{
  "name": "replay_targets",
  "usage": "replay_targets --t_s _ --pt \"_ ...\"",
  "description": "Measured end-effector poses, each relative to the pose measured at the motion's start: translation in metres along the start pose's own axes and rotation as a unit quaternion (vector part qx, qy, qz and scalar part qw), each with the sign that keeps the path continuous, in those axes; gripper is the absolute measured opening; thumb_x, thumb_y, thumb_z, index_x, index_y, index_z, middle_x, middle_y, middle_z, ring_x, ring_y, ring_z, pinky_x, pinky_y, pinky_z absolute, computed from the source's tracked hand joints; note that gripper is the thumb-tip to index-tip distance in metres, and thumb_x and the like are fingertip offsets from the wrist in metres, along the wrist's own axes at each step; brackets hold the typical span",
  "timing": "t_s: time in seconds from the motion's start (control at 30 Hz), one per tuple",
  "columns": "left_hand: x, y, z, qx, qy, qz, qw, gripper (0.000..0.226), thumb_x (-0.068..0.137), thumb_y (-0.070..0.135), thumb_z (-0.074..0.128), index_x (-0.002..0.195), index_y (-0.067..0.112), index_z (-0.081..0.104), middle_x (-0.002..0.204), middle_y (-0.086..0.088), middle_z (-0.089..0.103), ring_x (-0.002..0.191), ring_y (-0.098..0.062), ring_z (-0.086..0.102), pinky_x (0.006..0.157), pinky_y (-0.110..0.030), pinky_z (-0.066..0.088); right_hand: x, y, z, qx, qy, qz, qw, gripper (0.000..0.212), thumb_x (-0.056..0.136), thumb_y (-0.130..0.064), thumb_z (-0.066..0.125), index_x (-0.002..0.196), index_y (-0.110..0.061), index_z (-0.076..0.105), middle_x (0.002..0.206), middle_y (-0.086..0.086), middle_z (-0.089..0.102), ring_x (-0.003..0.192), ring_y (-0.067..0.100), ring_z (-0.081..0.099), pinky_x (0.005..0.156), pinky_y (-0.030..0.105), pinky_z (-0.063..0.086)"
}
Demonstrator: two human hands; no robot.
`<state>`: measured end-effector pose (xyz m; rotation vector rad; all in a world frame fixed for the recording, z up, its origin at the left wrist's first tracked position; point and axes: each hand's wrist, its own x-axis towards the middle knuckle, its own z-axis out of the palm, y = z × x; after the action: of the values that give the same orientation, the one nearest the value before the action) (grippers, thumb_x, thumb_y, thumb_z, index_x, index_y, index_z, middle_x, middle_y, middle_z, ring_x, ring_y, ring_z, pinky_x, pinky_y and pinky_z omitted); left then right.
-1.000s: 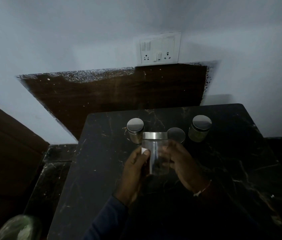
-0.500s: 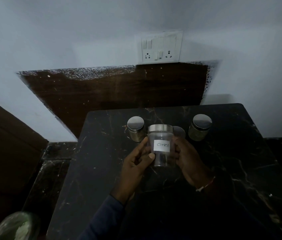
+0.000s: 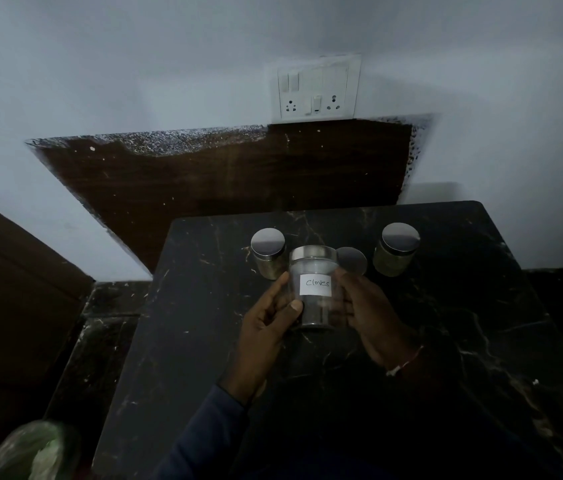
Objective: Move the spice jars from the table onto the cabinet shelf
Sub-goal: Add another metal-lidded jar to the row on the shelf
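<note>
A clear glass jar with a metal lid and a white label reading "Cloves" is held upright above the black marble table. My left hand grips its left side and my right hand grips its right side. Behind it three more metal-lidded jars stand on the table: one at the left, one in the middle mostly hidden by the held jar, and one at the right. No cabinet shelf is in view.
A white wall with a switch-and-socket plate rises behind the table. A dark wooden panel leans against it. A brown wooden surface stands at the left. A greenish plastic bag lies at the bottom left.
The held jar has been turned so its "Cloves" label faces me, and it has risen a little between both hands. The other jars have not moved.
</note>
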<state>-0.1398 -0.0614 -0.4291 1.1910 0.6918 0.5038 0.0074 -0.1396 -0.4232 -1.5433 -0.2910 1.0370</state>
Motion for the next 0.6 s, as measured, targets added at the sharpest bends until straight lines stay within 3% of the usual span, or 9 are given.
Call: replay_targets --t_s 0.17,0.3,0.4,0.6 --pt "-0.001 0.0 -0.002 0.0 -0.001 0.008 1.0 0.06 0.082 0.021 0.063 0.14 0.023 0.045 0.123 0.003 0.068 0.114 -0.021 0.064 0.087 -0.034 0.057 -0.001 0.0 0.0 -0.005 -0.002 -0.012 1.0 0.021 0.099 -0.037 0.046 0.096 -0.024 0.062 0.115 0.02 0.065 0.106 0.036 0.064 0.097 0.057 0.049" --pt "0.0 0.0 -0.004 -0.001 0.002 0.009 1.0 0.058 0.08 0.017 0.065 0.135 0.025 0.047 0.124 -0.005 0.067 0.115 -0.024 0.063 0.089 -0.037 0.056 -0.002 0.0 -0.001 -0.008 -0.013 -0.019 1.0 0.034 0.1 -0.034 0.044 0.109 -0.006 0.06 0.119 0.032 0.057 0.11 0.046 0.057 0.097 0.059 0.046" --pt "0.0 0.0 -0.005 -0.011 0.001 0.006 1.0 0.059 0.078 0.014 0.067 0.132 0.026 0.049 0.123 -0.008 0.067 0.116 -0.027 0.062 0.092 -0.041 0.055 -0.003 -0.002 0.0 -0.006 -0.014 -0.019 1.0 0.022 0.1 -0.036 0.043 0.105 -0.026 0.062 0.112 0.018 0.066 0.103 0.034 0.065 0.092 0.053 0.051" --pt "0.007 0.01 -0.009 0.005 -0.025 0.016 1.0 0.061 0.08 0.007 0.063 0.135 0.024 0.044 0.124 -0.005 0.067 0.116 -0.023 0.063 0.084 -0.03 0.056 0.0 -0.008 -0.001 -0.034 -0.026 -0.044 0.998 0.017 0.099 -0.034 0.046 0.104 -0.03 0.062 0.113 0.006 0.066 0.104 0.024 0.065 0.095 0.049 0.051"
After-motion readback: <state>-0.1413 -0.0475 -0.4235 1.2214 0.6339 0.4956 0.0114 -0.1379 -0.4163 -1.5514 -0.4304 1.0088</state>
